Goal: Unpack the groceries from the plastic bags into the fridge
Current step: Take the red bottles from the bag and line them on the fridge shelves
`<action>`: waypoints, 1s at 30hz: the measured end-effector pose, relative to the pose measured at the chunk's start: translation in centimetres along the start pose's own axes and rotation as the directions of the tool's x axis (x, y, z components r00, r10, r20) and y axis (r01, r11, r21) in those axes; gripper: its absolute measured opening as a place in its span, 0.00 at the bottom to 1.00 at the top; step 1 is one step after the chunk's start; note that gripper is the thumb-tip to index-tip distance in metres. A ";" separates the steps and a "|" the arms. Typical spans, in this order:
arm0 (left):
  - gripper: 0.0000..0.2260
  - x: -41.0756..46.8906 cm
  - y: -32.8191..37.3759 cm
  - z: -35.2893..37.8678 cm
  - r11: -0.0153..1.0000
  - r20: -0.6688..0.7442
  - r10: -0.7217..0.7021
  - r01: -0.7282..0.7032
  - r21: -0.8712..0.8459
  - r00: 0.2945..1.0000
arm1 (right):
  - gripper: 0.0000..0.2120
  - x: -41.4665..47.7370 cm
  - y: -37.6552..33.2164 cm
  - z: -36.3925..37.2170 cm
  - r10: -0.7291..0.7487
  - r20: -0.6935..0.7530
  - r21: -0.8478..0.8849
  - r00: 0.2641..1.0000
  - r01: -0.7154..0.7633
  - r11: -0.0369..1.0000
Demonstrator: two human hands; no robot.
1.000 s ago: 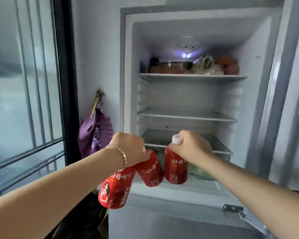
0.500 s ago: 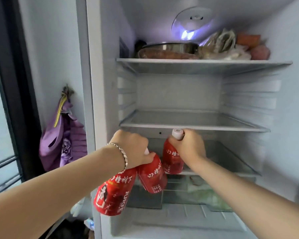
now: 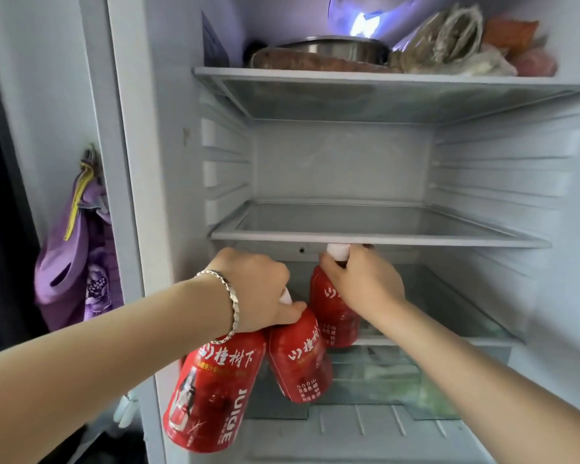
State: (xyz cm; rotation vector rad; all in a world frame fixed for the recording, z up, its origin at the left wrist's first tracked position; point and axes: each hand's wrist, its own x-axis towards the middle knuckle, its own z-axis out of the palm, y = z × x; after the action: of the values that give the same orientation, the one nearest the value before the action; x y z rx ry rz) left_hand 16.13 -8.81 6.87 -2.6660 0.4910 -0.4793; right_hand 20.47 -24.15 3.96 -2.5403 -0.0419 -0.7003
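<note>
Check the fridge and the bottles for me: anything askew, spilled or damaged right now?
No spill or damage shows. The left hand holds two red juice bottles by their necks, hanging tilted outside the shelves. The right hand holds a third bottle upright, its white cap right under the middle shelf.

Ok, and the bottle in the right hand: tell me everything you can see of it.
The bottle is a red-wrapped drink bottle with white characters down its label and a white cap. It looks like plastic. It stands about upright, its base at the front edge of the lower shelf, its cap just under the middle shelf. The right hand grips its neck and shoulder from the right. Whether it rests on the lower shelf is unclear.
</note>
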 end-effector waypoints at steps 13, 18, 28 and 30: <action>0.20 0.3 0.2 0.6 0.995 -0.002 -0.096 0.096 -0.020 0.995 | 0.40 1.3 0.6 5.4 0.047 0.356 0.270 0.933 -0.151 0.951; 0.21 -0.2 0.1 0.8 0.989 0.030 -0.147 0.147 -0.024 0.989 | 0.13 1.6 0.0 5.5 -0.123 0.402 0.615 0.908 -0.168 0.770; 0.20 0.2 1.5 -1.7 0.982 -0.111 -0.186 0.181 -0.053 0.976 | 0.35 -4.8 1.7 1.8 -0.494 0.225 0.648 0.840 0.250 0.720; 0.20 0.4 1.9 -2.1 0.971 -0.180 -0.217 0.194 -0.137 0.959 | 0.34 -4.6 1.9 1.9 -0.392 0.087 0.671 0.916 0.237 0.703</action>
State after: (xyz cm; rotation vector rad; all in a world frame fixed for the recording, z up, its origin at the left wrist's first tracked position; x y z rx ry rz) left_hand 15.14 -11.21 7.96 -2.8141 0.3046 -0.8015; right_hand 17.66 -24.50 -0.57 -1.9169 -0.7025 -0.4063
